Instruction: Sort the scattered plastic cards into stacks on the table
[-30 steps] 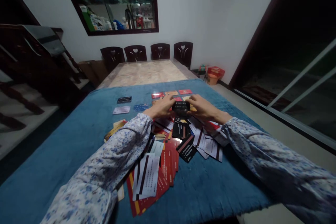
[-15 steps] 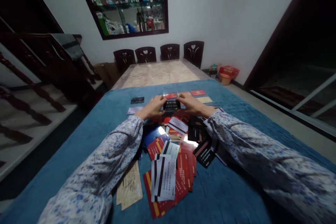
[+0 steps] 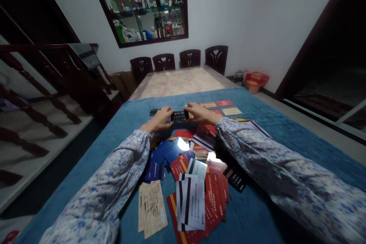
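Now both hands pinch one black card (image 3: 179,116) between them. The left hand (image 3: 160,119) holds its left end and the right hand (image 3: 200,113) holds its right end. The card is held low, just past the far side of the big pile of cards (image 3: 200,183) on the blue cloth (image 3: 85,167). A moment ago it was by the red cards (image 3: 224,103) beyond the pile. It has since moved left, and is now just beside another black card (image 3: 154,111) lying flat. So the two black ones are almost together.
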Tool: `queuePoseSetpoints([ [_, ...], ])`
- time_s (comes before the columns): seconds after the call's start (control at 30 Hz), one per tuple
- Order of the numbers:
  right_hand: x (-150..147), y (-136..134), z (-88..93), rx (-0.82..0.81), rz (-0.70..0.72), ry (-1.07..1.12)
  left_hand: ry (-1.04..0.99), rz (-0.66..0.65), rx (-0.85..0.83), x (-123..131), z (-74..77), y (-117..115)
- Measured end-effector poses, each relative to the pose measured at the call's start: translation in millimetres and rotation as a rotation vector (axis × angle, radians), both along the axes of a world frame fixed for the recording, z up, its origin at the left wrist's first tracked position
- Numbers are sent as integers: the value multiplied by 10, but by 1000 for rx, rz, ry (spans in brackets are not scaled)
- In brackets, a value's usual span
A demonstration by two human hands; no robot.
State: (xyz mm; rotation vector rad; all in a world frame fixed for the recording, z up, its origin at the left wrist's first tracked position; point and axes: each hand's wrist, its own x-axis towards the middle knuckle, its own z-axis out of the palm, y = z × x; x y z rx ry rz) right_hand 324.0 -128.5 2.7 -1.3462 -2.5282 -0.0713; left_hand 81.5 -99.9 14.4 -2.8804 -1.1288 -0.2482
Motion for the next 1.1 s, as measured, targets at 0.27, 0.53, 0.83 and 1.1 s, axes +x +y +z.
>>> queuePoseSetpoints([
  [0.27,-296,255,1,-34,32,28,-28,47,-24,-297,-55,194],
  [0.53,-628,482,71,-72,37,-38,0,128,-42,-559,-84,358],
  [0.83,-932,856,-12,-57,43,-57,-18,198,-69,-786,-132,605],
  [1.1,-1101,1087,-66,-100,3,-66,13,240,-67,-883,-207,853],
])
